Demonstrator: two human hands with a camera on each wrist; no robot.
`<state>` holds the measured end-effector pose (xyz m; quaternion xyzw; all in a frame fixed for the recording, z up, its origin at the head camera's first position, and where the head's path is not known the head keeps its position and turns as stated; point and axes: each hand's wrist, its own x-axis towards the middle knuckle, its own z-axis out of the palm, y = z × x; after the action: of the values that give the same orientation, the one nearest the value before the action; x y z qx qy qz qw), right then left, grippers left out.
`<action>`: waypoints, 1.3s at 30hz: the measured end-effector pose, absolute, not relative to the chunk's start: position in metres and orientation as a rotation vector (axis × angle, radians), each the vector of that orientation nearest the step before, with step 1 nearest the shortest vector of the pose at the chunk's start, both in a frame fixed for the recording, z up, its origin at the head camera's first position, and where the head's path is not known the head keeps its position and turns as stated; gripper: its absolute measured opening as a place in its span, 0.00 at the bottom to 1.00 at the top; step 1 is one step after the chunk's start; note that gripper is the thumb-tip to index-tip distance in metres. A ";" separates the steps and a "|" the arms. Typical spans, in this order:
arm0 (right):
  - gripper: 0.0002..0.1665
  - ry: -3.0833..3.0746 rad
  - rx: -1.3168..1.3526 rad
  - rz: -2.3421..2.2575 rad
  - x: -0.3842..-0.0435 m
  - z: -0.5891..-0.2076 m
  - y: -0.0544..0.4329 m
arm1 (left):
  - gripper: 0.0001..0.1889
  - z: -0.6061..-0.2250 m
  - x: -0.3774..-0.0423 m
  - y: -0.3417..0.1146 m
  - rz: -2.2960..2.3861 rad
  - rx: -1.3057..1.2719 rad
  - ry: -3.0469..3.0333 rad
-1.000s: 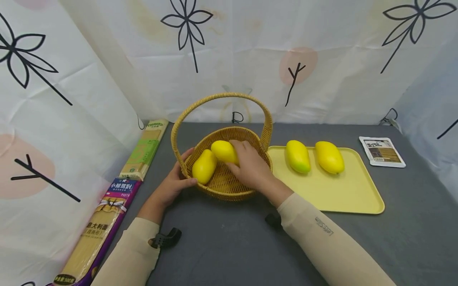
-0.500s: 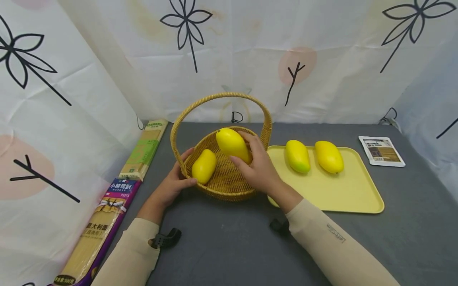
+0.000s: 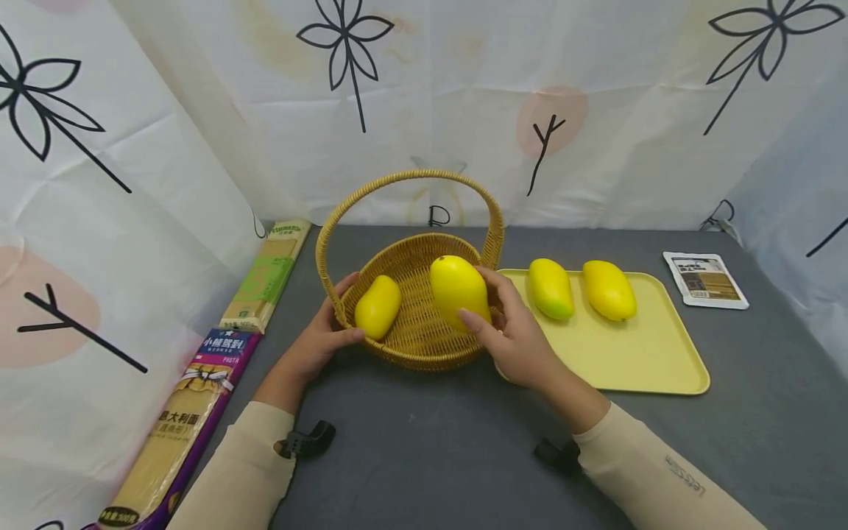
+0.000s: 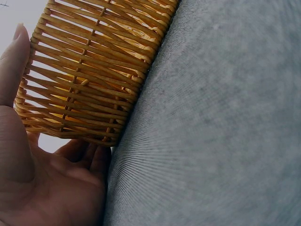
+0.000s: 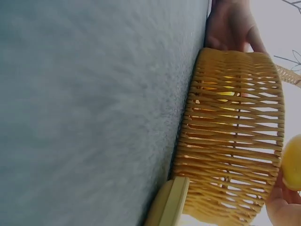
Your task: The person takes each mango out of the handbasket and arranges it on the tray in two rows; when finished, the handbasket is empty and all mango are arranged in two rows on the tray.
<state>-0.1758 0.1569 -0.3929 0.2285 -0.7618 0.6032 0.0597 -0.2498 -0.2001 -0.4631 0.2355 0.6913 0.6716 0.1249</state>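
A woven basket (image 3: 424, 353) with a tall arched handle stands on the grey table. My left hand (image 3: 324, 335) grips its left side, thumb at the front rim and fingers behind; in the left wrist view the hand (image 4: 56, 188) cups the wicker wall. My right hand (image 3: 520, 338) holds a yellow mango (image 3: 457, 287) over the right part of the basket, with thumb in front and fingers on its far side. That mango (image 5: 294, 162) shows at the edge of the right wrist view, above the rim. A second mango (image 3: 378, 308) lies inside the basket at the left.
Right of the basket, a yellow tray (image 3: 636, 361) bears two mangoes, one green-tipped (image 3: 551, 289) and one all yellow (image 3: 609, 291). A white packet (image 3: 706, 280) lies at the far right. Two noodle packs, green (image 3: 268, 272) and purple (image 3: 192, 412), line the left edge.
My right hand has lifted the mango from inside the basket and moved it right, toward the basket's right rim. The left hand has stayed on the basket.
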 end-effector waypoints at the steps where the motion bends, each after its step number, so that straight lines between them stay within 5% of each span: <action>1: 0.40 -2.314 0.679 1.831 -0.173 -0.393 0.160 | 0.51 -0.463 -0.249 -0.200 1.959 0.689 2.011; 19: 0.34 -2.492 0.399 1.949 -0.132 -0.409 0.225 | 0.51 -0.465 -0.249 -0.200 1.953 0.677 2.016; 39: 0.42 -2.889 -0.004 1.585 -0.138 -0.423 0.266 | 0.50 -0.462 -0.249 -0.200 1.947 0.647 2.024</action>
<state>-0.1384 0.2663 -0.4235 -0.0013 -0.8741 0.4797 -0.0767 -0.2493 -0.1995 -0.4617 0.2226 0.6962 0.6700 0.1295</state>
